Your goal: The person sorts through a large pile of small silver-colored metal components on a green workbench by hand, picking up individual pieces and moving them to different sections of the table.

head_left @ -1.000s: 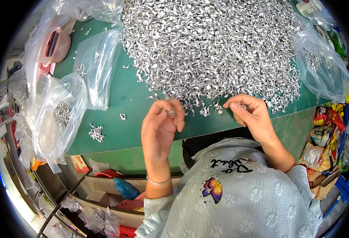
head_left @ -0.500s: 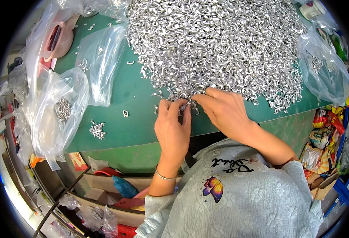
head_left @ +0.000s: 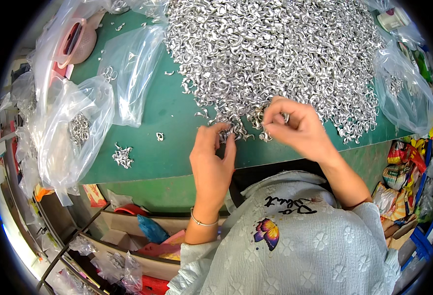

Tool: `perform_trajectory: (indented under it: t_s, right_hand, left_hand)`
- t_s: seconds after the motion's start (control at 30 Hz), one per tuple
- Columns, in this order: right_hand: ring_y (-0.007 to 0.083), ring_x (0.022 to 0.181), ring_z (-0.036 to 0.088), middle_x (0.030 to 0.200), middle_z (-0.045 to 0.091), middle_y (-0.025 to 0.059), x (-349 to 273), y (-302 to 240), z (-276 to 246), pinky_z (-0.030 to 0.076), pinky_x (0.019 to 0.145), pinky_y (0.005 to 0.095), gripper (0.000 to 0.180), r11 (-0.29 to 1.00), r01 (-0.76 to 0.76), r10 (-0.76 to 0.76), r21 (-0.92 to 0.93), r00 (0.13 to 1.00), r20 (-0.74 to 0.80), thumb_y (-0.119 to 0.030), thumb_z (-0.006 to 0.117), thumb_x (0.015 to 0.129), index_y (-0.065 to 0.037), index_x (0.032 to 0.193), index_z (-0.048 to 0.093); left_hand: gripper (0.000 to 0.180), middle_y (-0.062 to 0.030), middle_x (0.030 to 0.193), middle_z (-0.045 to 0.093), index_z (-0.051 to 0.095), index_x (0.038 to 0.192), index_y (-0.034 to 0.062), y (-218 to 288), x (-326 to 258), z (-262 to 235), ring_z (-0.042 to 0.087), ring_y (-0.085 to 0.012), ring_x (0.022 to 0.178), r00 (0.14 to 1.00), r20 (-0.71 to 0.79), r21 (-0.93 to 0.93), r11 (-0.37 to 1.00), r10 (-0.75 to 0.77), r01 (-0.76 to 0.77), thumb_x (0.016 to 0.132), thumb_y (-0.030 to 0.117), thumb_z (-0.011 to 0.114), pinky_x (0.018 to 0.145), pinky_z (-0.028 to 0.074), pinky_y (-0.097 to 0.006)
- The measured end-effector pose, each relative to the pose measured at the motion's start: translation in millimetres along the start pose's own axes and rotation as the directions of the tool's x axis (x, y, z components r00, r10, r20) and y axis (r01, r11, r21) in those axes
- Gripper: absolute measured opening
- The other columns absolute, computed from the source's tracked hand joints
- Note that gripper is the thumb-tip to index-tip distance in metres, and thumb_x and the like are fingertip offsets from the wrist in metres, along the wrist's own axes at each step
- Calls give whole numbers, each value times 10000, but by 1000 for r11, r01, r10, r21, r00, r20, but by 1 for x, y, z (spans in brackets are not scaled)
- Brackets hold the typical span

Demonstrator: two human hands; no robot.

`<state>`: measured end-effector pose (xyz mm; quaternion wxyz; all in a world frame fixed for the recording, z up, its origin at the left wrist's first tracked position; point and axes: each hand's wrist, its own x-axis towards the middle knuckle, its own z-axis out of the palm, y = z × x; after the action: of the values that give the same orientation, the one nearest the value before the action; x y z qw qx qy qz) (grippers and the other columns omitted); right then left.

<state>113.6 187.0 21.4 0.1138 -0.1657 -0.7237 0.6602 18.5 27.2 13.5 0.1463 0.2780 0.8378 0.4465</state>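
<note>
A broad heap of small curved silver metal pieces (head_left: 275,54) covers the far middle of the green table (head_left: 172,152). At the heap's near edge is my left hand (head_left: 209,150), its thumb and forefinger apart around a few loose pieces, with its other fingertips hidden. My right hand (head_left: 300,125) is raised over the near edge of the heap, just right of the left one. Its fingers are curled in, and a silver metal piece (head_left: 285,117) shows between them. To the left lie a small cluster of similar pieces (head_left: 123,155) and a single piece (head_left: 160,136).
Clear plastic bags (head_left: 74,142) lie along the left, one with silver pieces inside. Behind them stands a pink basket (head_left: 81,44). Another clear bag (head_left: 403,93) and a white cup (head_left: 393,18) are at the right. An open drawer (head_left: 143,236) sits under the table's front edge.
My right hand has lifted away from the left and moved right, its fingers now curled around a piece. The left hand's thumb and forefinger have spread slightly. The view has shifted a little.
</note>
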Motion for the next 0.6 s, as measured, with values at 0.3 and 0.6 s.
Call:
perform_trajectory:
  t_s: [0.3, 0.6]
  right_hand:
    - [84, 554, 415, 642, 466, 6, -2, 0, -12, 293, 444, 229, 233, 621, -366, 352, 693, 920, 171, -186, 494, 950, 1, 858, 597]
    - [258, 516, 569, 627, 581, 67, 3, 2, 28, 426, 451, 368, 235, 615, 118, -197, -779, 980, -7, -177, 650, 827, -120, 1056, 653]
  left_hand:
    - [179, -61, 661, 420, 627, 930, 20, 6, 26, 9, 404, -159, 571, 988, -36, 166, 976, 150, -142, 761, -4, 680, 525, 347, -301]
    - [142, -61, 661, 424, 635, 908, 33, 0, 16, 0, 400, -156, 572, 993, -91, 150, 987, 69, -55, 775, -13, 659, 520, 340, -295]
